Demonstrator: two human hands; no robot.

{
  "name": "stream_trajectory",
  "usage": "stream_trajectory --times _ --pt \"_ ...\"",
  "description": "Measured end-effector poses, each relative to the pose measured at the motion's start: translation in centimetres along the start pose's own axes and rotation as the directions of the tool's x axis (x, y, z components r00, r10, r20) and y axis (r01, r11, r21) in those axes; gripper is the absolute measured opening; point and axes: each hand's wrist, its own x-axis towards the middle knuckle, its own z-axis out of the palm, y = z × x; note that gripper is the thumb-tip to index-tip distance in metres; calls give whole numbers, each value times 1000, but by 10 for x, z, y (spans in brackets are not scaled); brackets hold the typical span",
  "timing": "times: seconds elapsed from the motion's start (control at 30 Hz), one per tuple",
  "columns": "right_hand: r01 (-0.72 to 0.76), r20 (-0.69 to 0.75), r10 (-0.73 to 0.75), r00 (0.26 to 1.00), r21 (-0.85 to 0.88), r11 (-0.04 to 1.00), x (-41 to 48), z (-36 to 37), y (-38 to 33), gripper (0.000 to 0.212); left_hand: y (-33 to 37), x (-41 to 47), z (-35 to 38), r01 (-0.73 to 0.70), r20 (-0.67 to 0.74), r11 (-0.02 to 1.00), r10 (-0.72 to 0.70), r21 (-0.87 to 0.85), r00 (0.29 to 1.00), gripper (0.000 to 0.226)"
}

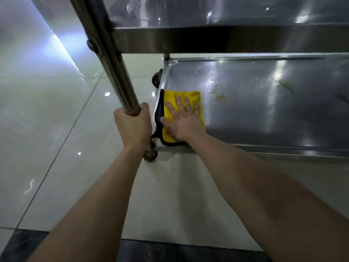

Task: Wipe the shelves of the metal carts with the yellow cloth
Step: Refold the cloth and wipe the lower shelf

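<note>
1 flat right hand (184, 121) presses yellow cloth (182, 95).

Lower shelf (264, 118): steel, raised rim. Yellow cloth (188, 93) with dark edging lies flat at the shelf's near-left corner, its edging draped over the rim. Yellowish smears (219, 94) lie mid-shelf, with more further right. Upper shelf (226, 14) sits above. Caster (151, 156) rests on glossy tiled floor (47, 129).

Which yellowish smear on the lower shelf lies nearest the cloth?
The left smear, just right of the yellow cloth under the right hand; the other smear sits farther right.
</note>
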Motion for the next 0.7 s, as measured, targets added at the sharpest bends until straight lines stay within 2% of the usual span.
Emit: stream_trajectory --times 0.13,0.3,0.4,0.6,0.7 --pt "-14 -31 14 999 4 1000 -26 -2 51 82 -2 2 2 -21 13 999 21 -24 1000 20" --pt "-173 -83 171 982 -28 984 -62 -16 175 85 -6 5 3 -53 31 998 54 -38 998 27" --pt "-271 -55 270 961 -18 962 -69 -22 217 85 -7 6 5 -74 36 997 74 -22 997 25" --pt "-381 -61 379 923 -21 924 -38 -20 184 90 -11 7 6 -56 29 996 58 -67 998 29" --pt "-328 -31 327 944 -22 944 -7 -20 132 91 -12 7 7 -46 24 994 49 -96 999 34"
